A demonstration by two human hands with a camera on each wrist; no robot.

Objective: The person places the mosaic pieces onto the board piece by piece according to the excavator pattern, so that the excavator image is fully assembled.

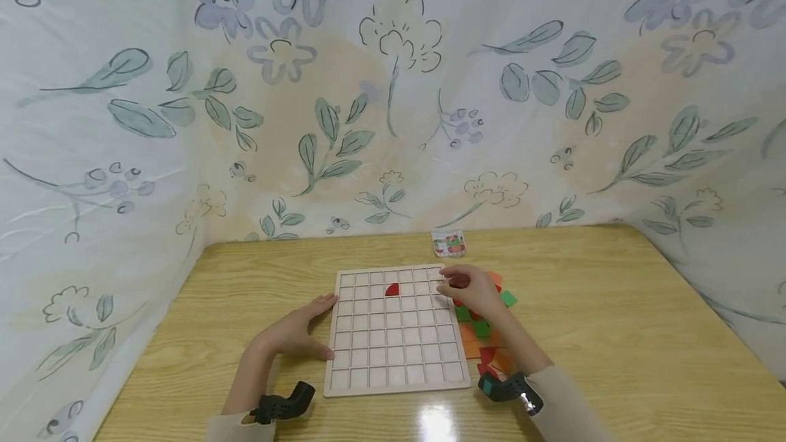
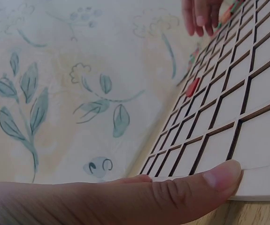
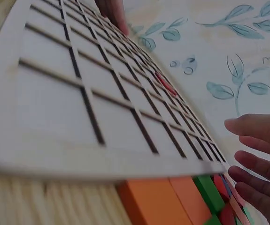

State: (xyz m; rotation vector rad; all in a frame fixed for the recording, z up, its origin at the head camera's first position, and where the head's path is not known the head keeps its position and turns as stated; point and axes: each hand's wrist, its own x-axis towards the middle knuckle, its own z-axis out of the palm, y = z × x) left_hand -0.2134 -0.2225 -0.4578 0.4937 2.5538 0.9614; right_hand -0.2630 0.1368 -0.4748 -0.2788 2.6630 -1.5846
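Observation:
A pale wooden grid board (image 1: 393, 358) lies on the table, its square cells edged by raised strips. One red quarter-round piece (image 1: 392, 290) sits in a cell of an upper row. My left hand (image 1: 296, 330) rests along the board's left edge, thumb and fingers spread; in the left wrist view the thumb (image 2: 221, 177) touches the rim. Over the board's upper right edge hovers my right hand (image 1: 473, 290), fingers apart and slightly bent. The right wrist view shows nothing between those fingers (image 3: 254, 125). Orange, green and red pieces (image 1: 469, 346) lie under and beside that hand.
A small printed card (image 1: 449, 243) with a red and green pattern lies behind the board. The wooden table (image 1: 614, 333) reaches back to a flowered cloth (image 1: 393, 121) that hangs behind and at both sides. Each wrist carries a black camera mount.

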